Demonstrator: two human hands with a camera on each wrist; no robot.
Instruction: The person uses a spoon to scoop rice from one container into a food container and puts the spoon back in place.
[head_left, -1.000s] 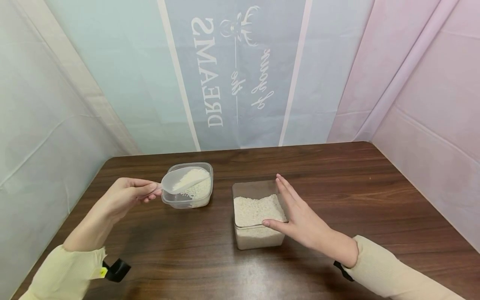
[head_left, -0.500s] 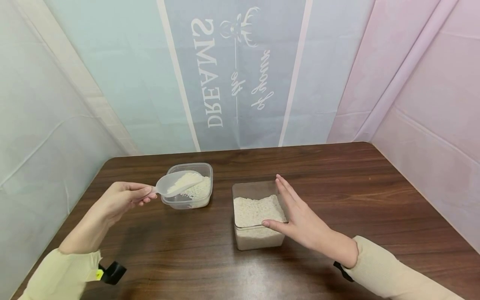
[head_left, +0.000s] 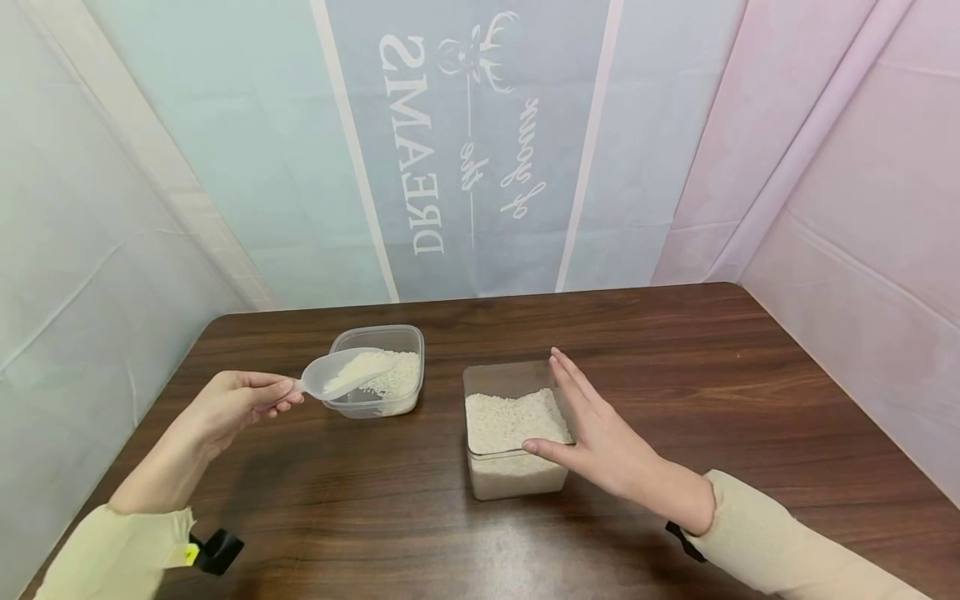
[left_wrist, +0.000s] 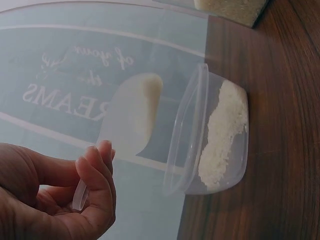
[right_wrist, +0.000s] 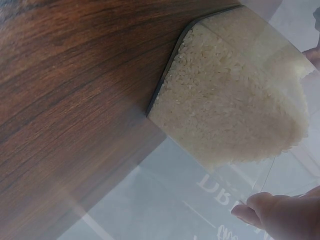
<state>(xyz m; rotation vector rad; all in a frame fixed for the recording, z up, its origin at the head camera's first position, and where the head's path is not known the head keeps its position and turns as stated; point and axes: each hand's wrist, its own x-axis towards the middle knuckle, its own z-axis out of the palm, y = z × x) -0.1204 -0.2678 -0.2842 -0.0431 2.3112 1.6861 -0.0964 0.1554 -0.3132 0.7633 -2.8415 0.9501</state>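
Note:
By its handle, my left hand pinches a translucent plastic scoop loaded with white rice. The scoop's bowl hangs level above the left part of a small clear plastic container, which holds some rice at its bottom. In the left wrist view the scoop is beside the container's rim, rice along its far edge. My right hand rests on the right side of a larger clear square container, thumb at the near rim and straight fingers along the right side. Rice fills much of that container.
Both containers stand on a dark brown wooden table, the small one farther back and to the left. A printed cloth curtain closes off the back, with pale cloth at both sides. Black straps sit at the wrists.
My left hand has drawn the scoop left and slightly toward me, still over the small container. My right hand and both containers have stayed in place.

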